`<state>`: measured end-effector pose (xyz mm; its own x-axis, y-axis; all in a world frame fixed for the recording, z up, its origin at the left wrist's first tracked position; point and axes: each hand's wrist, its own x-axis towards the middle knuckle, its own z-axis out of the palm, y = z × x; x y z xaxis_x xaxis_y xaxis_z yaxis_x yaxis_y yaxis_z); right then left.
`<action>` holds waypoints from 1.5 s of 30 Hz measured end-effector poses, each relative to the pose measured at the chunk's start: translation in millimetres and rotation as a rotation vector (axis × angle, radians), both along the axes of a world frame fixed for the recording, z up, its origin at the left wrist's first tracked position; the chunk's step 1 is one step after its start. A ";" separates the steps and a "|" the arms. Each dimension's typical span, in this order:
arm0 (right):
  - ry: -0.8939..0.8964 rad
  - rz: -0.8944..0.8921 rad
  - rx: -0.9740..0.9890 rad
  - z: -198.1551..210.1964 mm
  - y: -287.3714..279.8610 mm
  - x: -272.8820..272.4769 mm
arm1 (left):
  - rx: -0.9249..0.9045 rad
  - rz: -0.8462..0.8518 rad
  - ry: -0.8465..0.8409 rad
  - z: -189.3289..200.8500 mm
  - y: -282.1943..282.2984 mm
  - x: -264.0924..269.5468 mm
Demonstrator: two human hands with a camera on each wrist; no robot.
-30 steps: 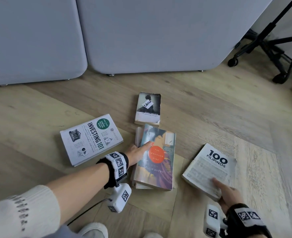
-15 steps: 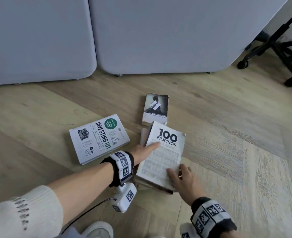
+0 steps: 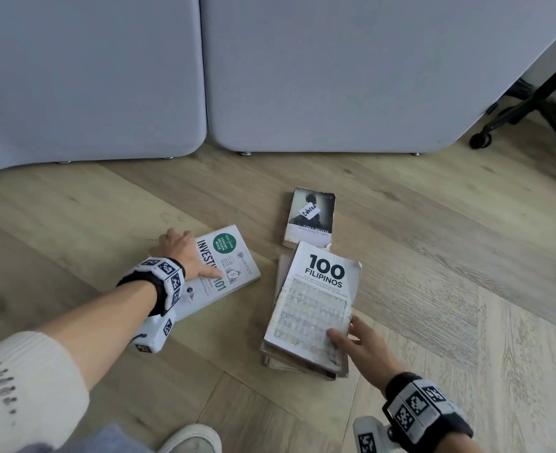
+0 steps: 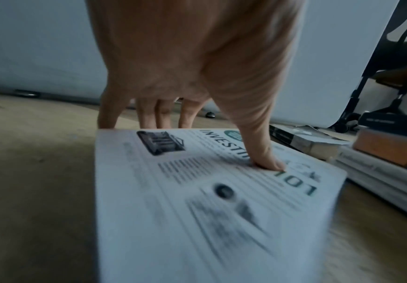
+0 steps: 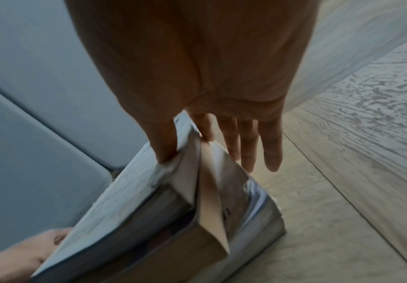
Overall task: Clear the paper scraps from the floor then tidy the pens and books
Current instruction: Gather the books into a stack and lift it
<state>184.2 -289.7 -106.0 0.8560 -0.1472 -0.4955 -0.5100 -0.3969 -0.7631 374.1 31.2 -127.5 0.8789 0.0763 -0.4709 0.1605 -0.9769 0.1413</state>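
Our left hand (image 3: 185, 253) grips the Investing 101 book (image 3: 234, 266), right hand (image 3: 365, 348) pinching the stack's (image 3: 302, 358) top book; we should lift squarely.

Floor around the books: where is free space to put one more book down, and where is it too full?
Bare floor lies right of the 100 Filipinos stack, up to the black wheeled stand. Another bare patch lies left of the Investing 101 book, before the grey sofa. Between that book, the stack and the Wuthering Heights paperback, only a narrow gap remains.

Two hands show, left (image 3: 185, 253) and right (image 3: 365, 348); two books lie singly, white (image 3: 234, 259) and dark (image 3: 312, 217); one stack (image 3: 316, 308) of books.
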 end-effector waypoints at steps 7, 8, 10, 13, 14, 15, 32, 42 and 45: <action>0.006 -0.012 0.030 -1.9 -3.2 1.0 | -0.213 -0.097 -0.113 38.8 -8.3 -5.3; 0.002 -0.011 0.029 -2.8 -3.3 0.7 | -0.231 -0.123 -0.196 51.1 -14.6 -3.1; 0.004 -0.009 0.029 -4.6 -5.1 1.7 | -0.343 -0.101 -0.365 73.2 -28.0 2.2; 0.045 0.030 -0.023 -2.1 -13.0 8.3 | -0.829 0.148 -0.367 95.2 -50.3 6.5; 0.060 0.033 -0.064 -1.3 -18.4 11.9 | -1.048 0.236 -0.277 101.3 -58.3 2.6; 0.069 0.022 -0.099 1.1 -25.1 16.2 | -1.239 0.286 -0.166 105.3 -67.2 -2.5; -0.364 0.519 -0.799 3.5 -80.8 158.4 | -1.152 0.043 0.420 8.3 -113.4 -64.1; -0.447 0.990 -0.856 -55.8 -91.7 198.6 | -1.265 0.148 0.445 -2.2 -114.0 -65.5; -0.453 0.864 -0.794 -61.6 -106.3 174.4 | -1.254 0.162 0.439 0.0 -113.6 -65.9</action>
<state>358.6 -395.9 -167.6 0.8911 0.4228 -0.1648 0.3898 -0.8991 -0.1991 308.2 -82.4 -127.5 0.6603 -0.5239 -0.5381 0.5242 -0.1914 0.8298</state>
